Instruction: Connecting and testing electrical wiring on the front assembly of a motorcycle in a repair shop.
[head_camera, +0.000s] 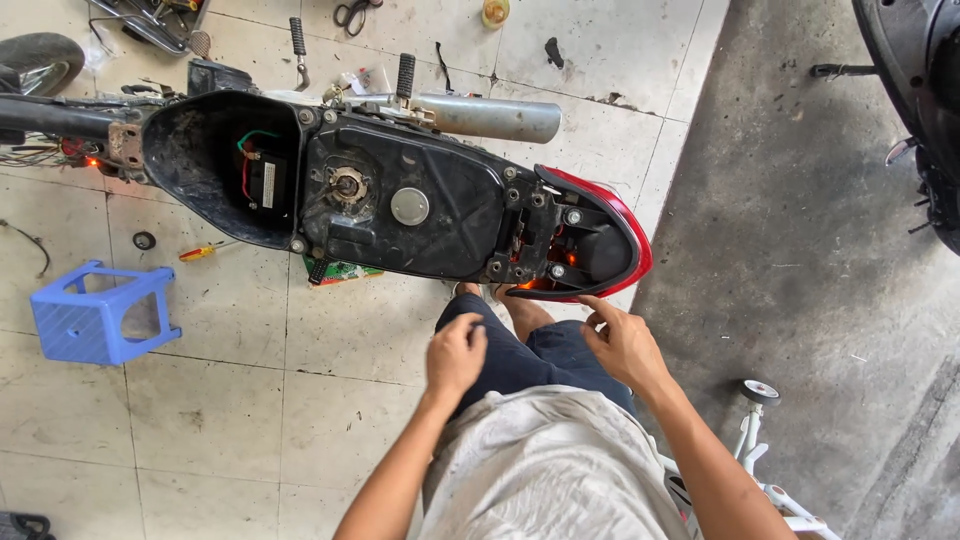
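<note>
Right hand (622, 340): closest thing to the camera along with the left, grip released, index finger stretched toward 11 o'clock and just touching the lower edge of the tail light.
Left hand (455, 352): loosely curled, grasping nothing as far as I can tell, hanging over the knee at about 9 o'clock from the right hand.
Tail light (610, 235): red plastic lens wrapped round the rear tip of the stripped scooter (400, 195), orange glow showing inside it.
How it'll handle: I'd guess light but brittle. Thin plastic, cracks if you pry on one corner. Smooth lens is probably slippery with greasy fingers.
Where to grab: both side edges of the red rim, not the bulb area or the wiring behind it.
Scooter body: heavy, rigid, not going anywhere.
Nearby: chrome exhaust pipe (490, 117) at 12 o'clock, blue plastic stool (100, 312) tipped on the tile floor (330, 400) far out at 9 o'clock, small screwdriver (200, 252) near it.
</note>
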